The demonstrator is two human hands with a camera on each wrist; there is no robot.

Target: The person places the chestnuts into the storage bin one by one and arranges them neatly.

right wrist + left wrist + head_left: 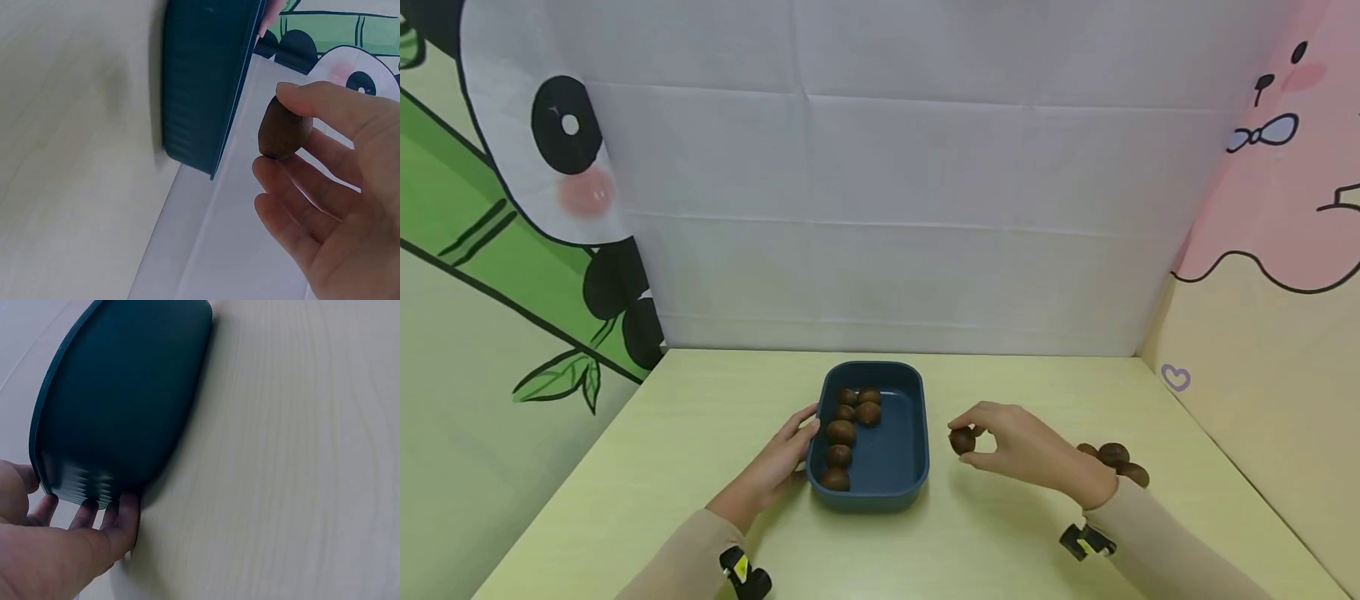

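Observation:
A dark blue plastic box (pixel 891 450) with rounded corners rests on the table, several brown chestnuts (pixel 841 432) along its left side and far end. My left hand (pixel 778 467) holds its left side. In the left wrist view, the fingertips press along the box's outer wall (pixel 119 394) and the thumb sits at the rim. To the right of the box, above the table, my right hand (pixel 1030 446) pinches one chestnut (pixel 281 131) between thumb and fingertips; the other fingers are loosely bent.
More chestnuts (pixel 1112 454) lie in a small group on the table at the right, partly hidden behind my right wrist. The pale wood-grain table (pixel 722 400) meets a white cloth (pixel 910 275) at the back, with cartoon-printed walls left and right.

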